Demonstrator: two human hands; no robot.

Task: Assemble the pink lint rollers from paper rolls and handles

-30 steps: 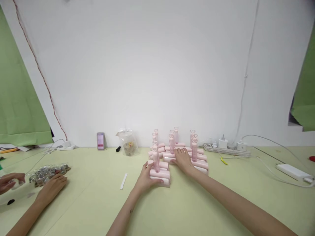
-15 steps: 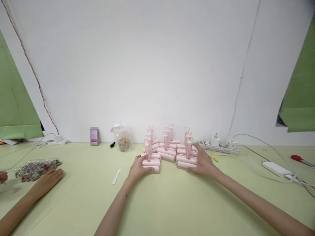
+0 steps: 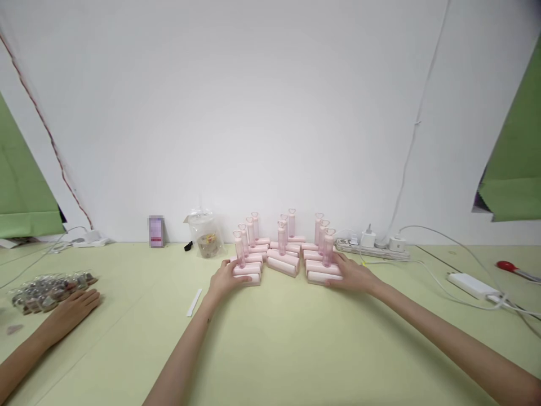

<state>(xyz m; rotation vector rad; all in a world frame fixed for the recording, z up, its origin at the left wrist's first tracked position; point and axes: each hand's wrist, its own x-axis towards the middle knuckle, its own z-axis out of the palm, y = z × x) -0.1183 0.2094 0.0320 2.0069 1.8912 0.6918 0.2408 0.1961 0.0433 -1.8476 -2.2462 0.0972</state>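
Observation:
Several pink sets stand in three rows in front of me. Each set has pale pink rolls lying down and an upright clear pink tube with a heart-shaped loop on top. My left hand (image 3: pixel 226 278) curves round the outer side of the nearest left set (image 3: pixel 249 269), thumb along its front. Against the outer side of the nearest right set (image 3: pixel 323 269) my right hand (image 3: pixel 349 273) is wrapped, thumb at the front. Between them sits the middle row (image 3: pixel 283 262), slightly tilted and touched by neither hand. My fingertips are partly hidden behind the sets.
At left, another person's hand (image 3: pixel 78 307) rests beside a cluster of small clear-wrapped items (image 3: pixel 51 290). A phone (image 3: pixel 156 232), a bagged cup (image 3: pixel 207 237) and a white strip (image 3: pixel 194 302) lie left of the sets. A power strip (image 3: pixel 374 251), cables and a white adapter (image 3: pixel 471 286) are at right.
My hands have moved apart, the left row shifting left and the right row shifting right. Wider gaps now show on both sides of the middle row. The view has shifted slightly.

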